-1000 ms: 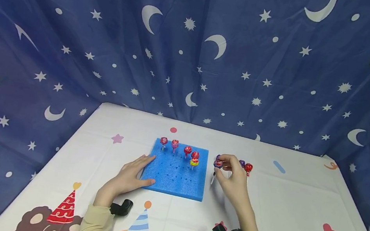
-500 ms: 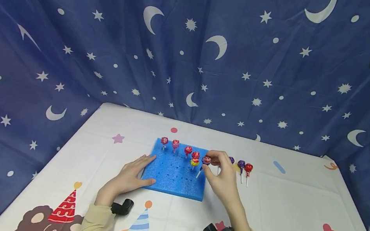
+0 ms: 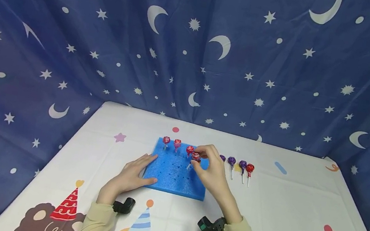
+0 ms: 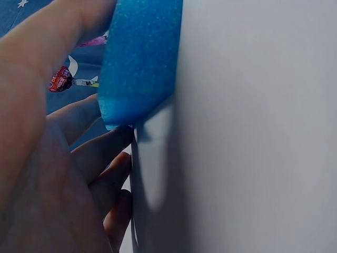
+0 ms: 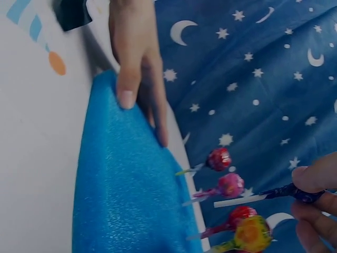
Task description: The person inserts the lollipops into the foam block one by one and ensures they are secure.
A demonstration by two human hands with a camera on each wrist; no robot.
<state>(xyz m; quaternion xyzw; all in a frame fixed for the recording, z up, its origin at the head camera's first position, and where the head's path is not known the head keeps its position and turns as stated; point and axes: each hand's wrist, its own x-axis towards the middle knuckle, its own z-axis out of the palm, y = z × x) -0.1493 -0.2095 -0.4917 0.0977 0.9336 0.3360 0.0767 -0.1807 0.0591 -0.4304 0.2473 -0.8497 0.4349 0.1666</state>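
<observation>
R hand [image 3: 210,172]: grip pinched tight on a purple lollipop [image 5: 295,193] by its head, stick aimed at the blue foam board [image 3: 177,173] on the tabletop [image 3: 299,210]. L hand [image 3: 130,177]: fingers flat, relaxed, pressing board's left edge.

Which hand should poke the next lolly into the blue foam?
Probably the right hand: it already pinches a lollipop above the foam block. The left hand rests flat on the block's left edge, steadying it.
</observation>
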